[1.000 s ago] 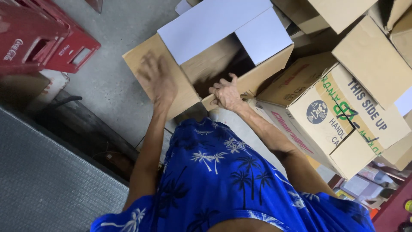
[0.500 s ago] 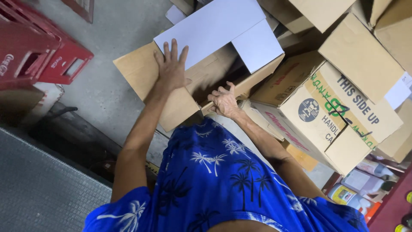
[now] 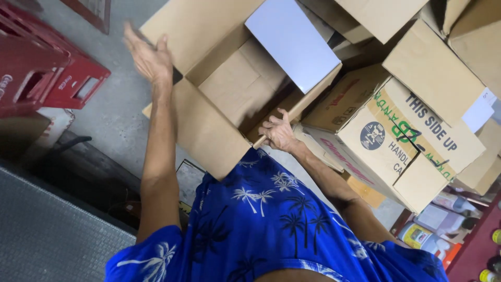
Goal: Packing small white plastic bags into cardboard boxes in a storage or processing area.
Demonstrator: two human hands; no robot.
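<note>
A large open cardboard box point(image 3: 209, 130) lies tilted in front of me, its inside showing and one flap pale white point(image 3: 292, 44). My right hand point(image 3: 278, 131) is closed on the box's near edge, by the corner where a flap meets the wall. My left hand point(image 3: 150, 56) is raised beside the box's upper left flap, fingers spread, holding nothing and slightly blurred. My blue shirt with white palm prints fills the bottom of the view.
Red plastic crates point(image 3: 47, 73) stand at the top left on the grey concrete floor point(image 3: 112, 117). More cardboard boxes point(image 3: 417, 141) are stacked at the right. A grey ribbed mat point(image 3: 47, 235) lies at the lower left. Bottles and packets point(image 3: 425, 237) sit at the bottom right.
My left hand has lifted off the box's side and swung up and to the left. The box has tipped so its inside shows more. My right hand keeps its hold on the edge.
</note>
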